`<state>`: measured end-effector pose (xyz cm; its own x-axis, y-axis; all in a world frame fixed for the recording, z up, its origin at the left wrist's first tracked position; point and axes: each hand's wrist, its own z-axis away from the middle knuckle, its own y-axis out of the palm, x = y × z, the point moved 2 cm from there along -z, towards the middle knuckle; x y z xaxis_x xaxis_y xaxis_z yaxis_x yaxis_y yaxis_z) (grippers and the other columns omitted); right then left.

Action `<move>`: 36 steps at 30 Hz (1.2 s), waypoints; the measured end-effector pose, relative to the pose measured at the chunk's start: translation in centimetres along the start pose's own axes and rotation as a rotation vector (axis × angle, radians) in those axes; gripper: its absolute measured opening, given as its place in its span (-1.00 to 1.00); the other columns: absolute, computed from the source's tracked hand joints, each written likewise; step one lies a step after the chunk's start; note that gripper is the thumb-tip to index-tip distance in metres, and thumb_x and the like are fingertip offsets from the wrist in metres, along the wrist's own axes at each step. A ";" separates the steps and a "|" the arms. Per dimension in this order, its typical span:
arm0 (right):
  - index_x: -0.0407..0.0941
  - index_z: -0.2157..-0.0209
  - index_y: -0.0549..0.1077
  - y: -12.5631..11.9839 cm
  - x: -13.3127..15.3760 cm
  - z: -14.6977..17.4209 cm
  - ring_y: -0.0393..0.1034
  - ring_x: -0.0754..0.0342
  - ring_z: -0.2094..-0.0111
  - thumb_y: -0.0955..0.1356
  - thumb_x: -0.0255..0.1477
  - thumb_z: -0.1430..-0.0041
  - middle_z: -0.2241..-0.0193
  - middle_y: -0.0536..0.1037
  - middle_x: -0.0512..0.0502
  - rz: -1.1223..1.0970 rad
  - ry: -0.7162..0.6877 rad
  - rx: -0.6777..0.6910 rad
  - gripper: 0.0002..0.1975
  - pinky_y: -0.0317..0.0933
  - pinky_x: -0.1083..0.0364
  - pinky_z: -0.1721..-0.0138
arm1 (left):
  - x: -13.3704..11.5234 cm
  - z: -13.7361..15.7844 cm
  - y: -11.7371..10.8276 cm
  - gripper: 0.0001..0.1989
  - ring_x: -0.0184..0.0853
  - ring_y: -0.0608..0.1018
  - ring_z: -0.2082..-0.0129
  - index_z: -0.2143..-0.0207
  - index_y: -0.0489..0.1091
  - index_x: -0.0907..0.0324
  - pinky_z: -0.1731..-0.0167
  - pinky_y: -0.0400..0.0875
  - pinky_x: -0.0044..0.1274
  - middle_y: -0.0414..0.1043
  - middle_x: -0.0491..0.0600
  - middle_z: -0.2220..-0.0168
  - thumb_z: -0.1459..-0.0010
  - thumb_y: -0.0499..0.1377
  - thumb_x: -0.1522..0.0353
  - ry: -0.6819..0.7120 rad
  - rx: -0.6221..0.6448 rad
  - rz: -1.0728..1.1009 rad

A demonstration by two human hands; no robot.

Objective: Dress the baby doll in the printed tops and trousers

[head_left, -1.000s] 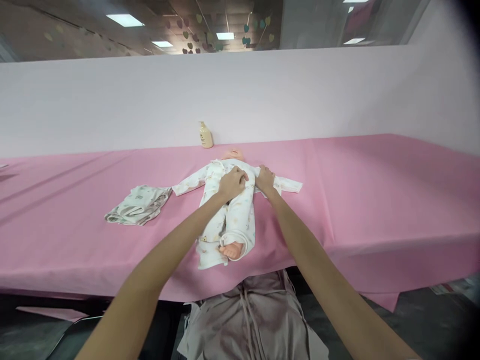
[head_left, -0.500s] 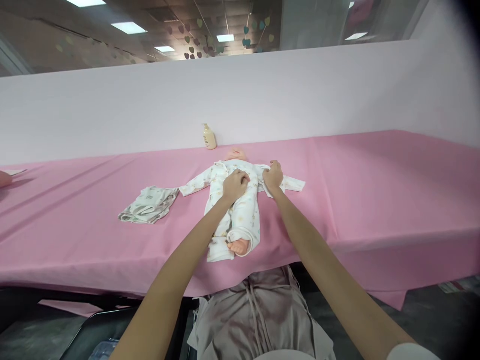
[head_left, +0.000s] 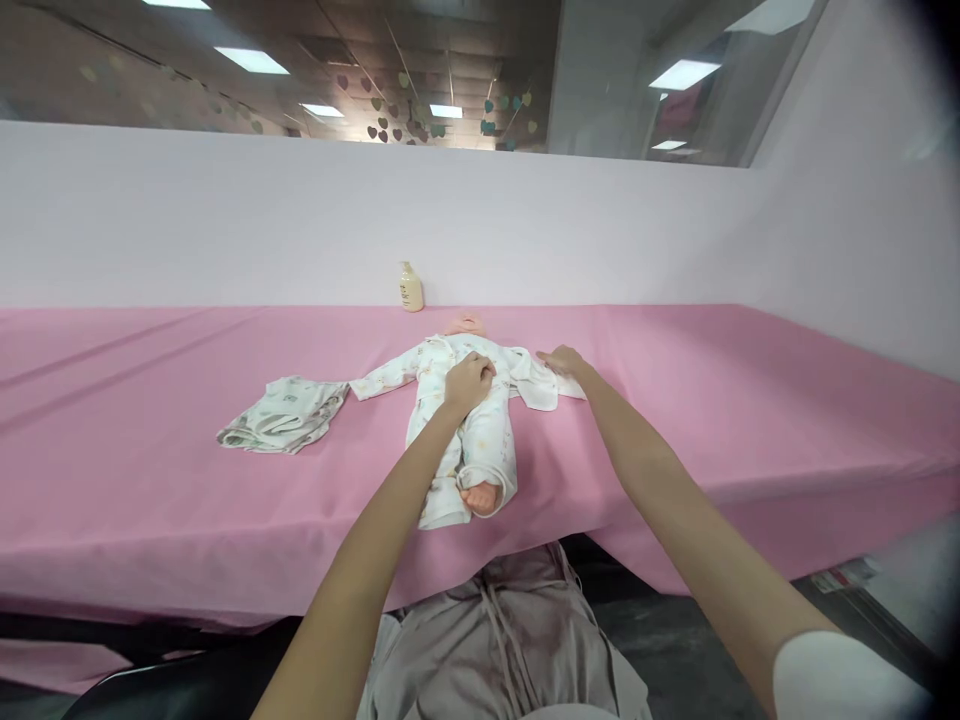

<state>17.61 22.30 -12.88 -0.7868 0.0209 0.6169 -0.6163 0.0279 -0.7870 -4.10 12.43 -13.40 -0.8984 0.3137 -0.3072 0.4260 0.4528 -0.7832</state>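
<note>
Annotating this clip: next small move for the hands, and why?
I'd probably have the right hand fold the loose white flap inward: it lies spread out beside the doll's body, the right hand is close by, and the left hand, on the front of the outfit, could steady things.

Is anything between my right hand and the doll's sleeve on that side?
Nothing visible: your right hand is right at that white sleeve, though I can't tell if they touch. The folded cloth lies away on your left.
</note>
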 end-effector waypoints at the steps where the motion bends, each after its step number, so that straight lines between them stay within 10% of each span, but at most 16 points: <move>1: -0.17 0.60 0.37 0.3 -0.1 0.3 0.37 0.03 0.49 0.35 -0.15 -0.10 0.62 0.41 -0.12 0.020 -0.008 -0.003 -0.61 0.20 0.10 0.43 | 0.0 0.0 -0.1 -0.78 -0.30 0.48 0.27 0.34 0.47 0.11 0.38 0.24 -0.50 0.43 -0.05 0.20 -0.18 0.03 0.44 -0.002 0.002 0.005; 7: -0.13 0.46 0.39 1.0 2.7 0.6 0.40 -0.03 0.23 0.31 -0.51 -0.09 0.34 0.51 -0.14 0.066 -0.151 -0.123 -0.93 0.22 0.07 0.19 | -0.2 0.2 -0.3 -0.78 -0.31 0.48 0.24 0.33 0.47 0.11 0.35 0.27 -0.51 0.43 -0.05 0.16 -0.19 0.02 0.43 -0.035 0.027 0.005; 14: -0.20 0.17 0.36 -1.3 12.2 0.2 0.33 -0.06 0.01 0.15 -0.53 -0.24 0.05 0.43 -0.29 -0.063 -0.251 -0.201 -0.78 0.22 0.00 0.02 | -0.2 0.2 -0.2 -0.79 -0.31 0.49 0.27 0.35 0.46 0.11 0.37 0.28 -0.51 0.44 -0.06 0.17 -0.17 0.02 0.43 -0.013 0.022 -0.001; 23: -0.21 0.23 0.41 1.9 21.8 4.4 0.50 0.11 0.41 0.45 -0.42 -0.06 0.37 0.56 -0.13 -0.492 -0.512 0.681 -0.75 0.42 0.16 0.33 | -0.3 0.2 -0.2 -0.76 -0.15 0.50 0.15 0.18 0.46 0.14 0.30 0.32 -0.46 0.45 0.06 0.11 -0.18 0.05 0.32 -0.065 0.079 -0.130; 28: -0.32 0.37 0.45 1.1 18.6 2.3 0.50 -0.08 0.44 0.46 -0.35 -0.03 0.52 0.53 -0.27 -0.143 -0.292 0.256 -0.71 0.41 0.00 0.40 | -0.6 0.3 -0.4 -0.74 -0.15 0.52 0.16 0.17 0.45 0.15 0.31 0.33 -0.46 0.44 0.07 0.10 -0.20 0.01 0.35 -0.052 0.080 -0.140; 36: -0.17 0.37 0.51 5.7 18.3 0.1 0.34 -0.24 -0.02 0.50 -0.43 0.09 0.22 0.54 -0.27 -0.018 -0.386 0.027 -0.80 0.20 -0.14 -0.04 | -0.7 0.2 0.1 -0.70 -0.11 0.54 0.17 0.19 0.47 0.20 0.28 0.35 -0.41 0.46 0.13 0.16 -0.23 -0.05 0.36 -0.005 0.170 -0.182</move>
<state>-0.28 22.78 -6.08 -0.7271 -0.3570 0.5863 -0.6271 -0.0020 -0.7789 -3.40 12.10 -13.37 -0.9594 0.2357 -0.1551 0.2335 0.3548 -0.9053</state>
